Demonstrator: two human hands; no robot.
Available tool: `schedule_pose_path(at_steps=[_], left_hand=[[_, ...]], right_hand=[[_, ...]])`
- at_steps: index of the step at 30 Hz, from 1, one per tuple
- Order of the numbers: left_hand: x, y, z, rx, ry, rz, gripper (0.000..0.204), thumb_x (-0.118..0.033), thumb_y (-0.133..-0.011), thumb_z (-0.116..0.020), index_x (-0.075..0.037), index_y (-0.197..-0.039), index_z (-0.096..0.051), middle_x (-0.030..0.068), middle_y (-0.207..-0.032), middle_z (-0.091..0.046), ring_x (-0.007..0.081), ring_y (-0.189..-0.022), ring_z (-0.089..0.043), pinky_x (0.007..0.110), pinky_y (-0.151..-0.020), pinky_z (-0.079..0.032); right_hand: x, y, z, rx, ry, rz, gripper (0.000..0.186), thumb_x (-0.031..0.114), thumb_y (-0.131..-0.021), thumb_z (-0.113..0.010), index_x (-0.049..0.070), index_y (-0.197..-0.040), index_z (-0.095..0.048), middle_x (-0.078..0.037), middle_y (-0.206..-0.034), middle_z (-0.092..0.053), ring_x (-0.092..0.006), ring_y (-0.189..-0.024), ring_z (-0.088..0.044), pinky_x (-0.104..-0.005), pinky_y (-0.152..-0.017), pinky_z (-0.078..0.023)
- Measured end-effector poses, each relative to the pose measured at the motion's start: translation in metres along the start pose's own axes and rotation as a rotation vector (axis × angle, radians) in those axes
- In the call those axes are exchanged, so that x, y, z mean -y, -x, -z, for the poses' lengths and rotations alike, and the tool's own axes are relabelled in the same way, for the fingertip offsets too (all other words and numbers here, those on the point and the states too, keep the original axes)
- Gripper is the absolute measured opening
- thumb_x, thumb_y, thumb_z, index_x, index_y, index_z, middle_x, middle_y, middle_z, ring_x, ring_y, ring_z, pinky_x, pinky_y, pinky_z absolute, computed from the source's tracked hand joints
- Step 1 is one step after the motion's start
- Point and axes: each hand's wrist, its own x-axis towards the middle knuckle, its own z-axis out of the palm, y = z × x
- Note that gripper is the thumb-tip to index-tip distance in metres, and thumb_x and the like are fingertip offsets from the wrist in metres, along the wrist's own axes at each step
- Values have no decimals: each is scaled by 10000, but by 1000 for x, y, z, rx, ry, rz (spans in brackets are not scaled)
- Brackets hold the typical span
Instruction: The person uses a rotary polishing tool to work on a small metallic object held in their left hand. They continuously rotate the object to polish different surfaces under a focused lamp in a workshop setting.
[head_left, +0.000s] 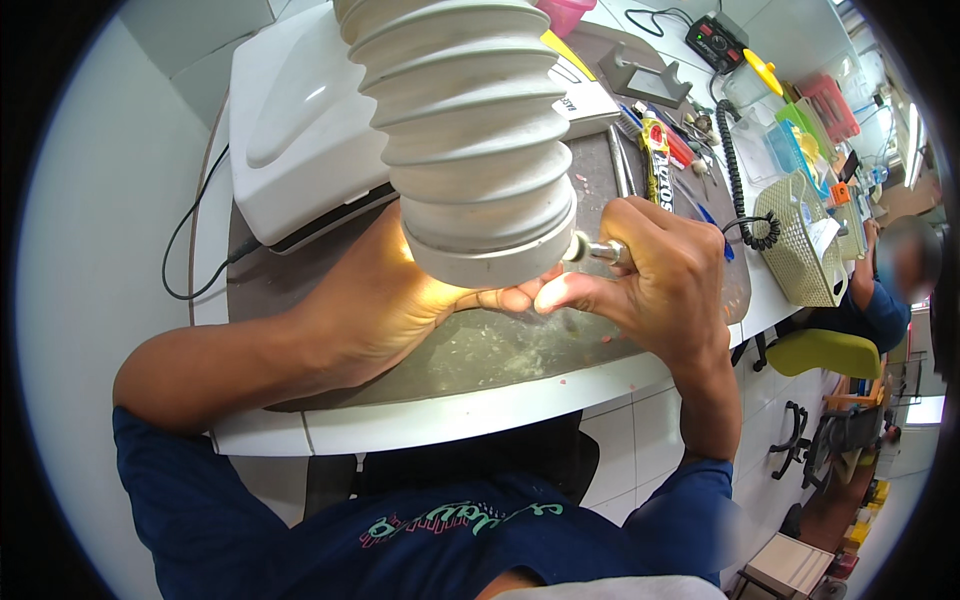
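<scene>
A white ribbed suction hose [475, 150] hangs over the work and covers most of my left hand [375, 295]. Those left fingers are curled together under its round mouth, and whatever they pinch is hidden. From the other side my right hand [672, 275] grips a metal rotary handpiece [608, 252], with the fingers wrapped round it. Its working end points left and goes behind the hose's rim. My right thumb reaches close to the left fingertips, just above the dusty grey mat [500, 355].
On the left stands a white machine [300, 130] with a cable. Tools and a yellow tube [655, 160] lie behind my right hand. A coiled cord [735, 170], a control box [716, 42] and a woven basket [805, 240] line the right. Another person [880, 300] sits beyond.
</scene>
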Motion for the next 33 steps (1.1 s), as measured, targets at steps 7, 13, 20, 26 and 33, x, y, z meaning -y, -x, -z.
schedule_pose_path(at_steps=[7,13,20,26,33], left_hand=[[-5,1,-4,-17,-43,27,290,-25,-833,-718,-16,-1097,-599,69,-982,-649,146,-923,-626,291,-842,-518],[-2,1,-2,-32,-71,13,235,-25,-886,-665,-17,-1107,-587,74,-983,-638,147,-913,-629,290,-830,-525],[-3,1,1,34,10,34,275,-26,-816,-739,-3,-1062,-619,72,-977,-661,147,-942,-635,290,-859,-515],[0,-1,1,-5,-93,-2,246,-49,-841,-728,-4,-1055,-617,53,-977,-655,127,-927,-623,277,-846,-508],[-1,0,0,23,-1,-4,230,-58,-856,-720,-8,-1053,-614,43,-979,-642,119,-940,-605,274,-840,-501]], right_hand=[[3,-1,1,14,-3,-11,644,600,-555,-800,59,-616,-455,-35,-510,-400,-165,-413,-441,-304,-413,-351],[1,-1,0,12,9,9,644,609,-562,-788,61,-618,-454,-38,-515,-412,-172,-414,-458,-304,-416,-372],[0,0,0,19,39,51,650,637,-594,-758,59,-612,-463,-35,-524,-435,-175,-408,-481,-307,-403,-374],[-3,0,-1,-3,32,61,653,663,-632,-731,62,-606,-475,-27,-525,-448,-172,-396,-473,-306,-385,-369],[0,0,1,35,58,50,664,634,-566,-772,56,-611,-449,-38,-532,-424,-180,-415,-481,-307,-413,-377]])
